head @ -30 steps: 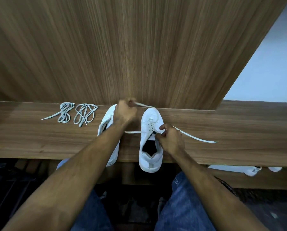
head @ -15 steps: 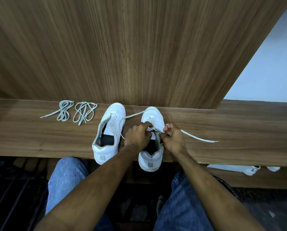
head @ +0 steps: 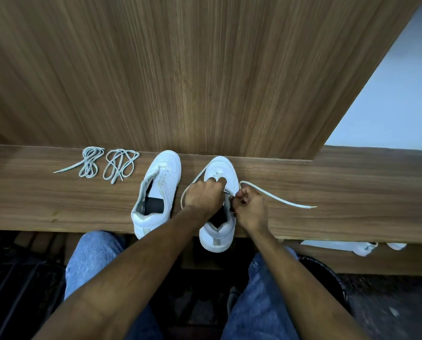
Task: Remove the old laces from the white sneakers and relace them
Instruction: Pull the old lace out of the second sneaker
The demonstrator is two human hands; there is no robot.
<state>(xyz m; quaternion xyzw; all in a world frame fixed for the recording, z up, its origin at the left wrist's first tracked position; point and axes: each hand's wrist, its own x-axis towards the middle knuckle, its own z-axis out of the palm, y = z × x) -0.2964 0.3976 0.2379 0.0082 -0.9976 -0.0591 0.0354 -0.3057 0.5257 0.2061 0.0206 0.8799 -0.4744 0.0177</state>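
Sneakers sit side by side on the wooden worktop at the middle of the frame, toes toward the panel behind. Over the right sneaker both hands work: the left hand curls its fingers onto the eyelet area, and the right hand pinches the lace, whose free end trails to the right. The left sneaker lies unlaced, tongue open. Two bundled laces rest at mid-left.
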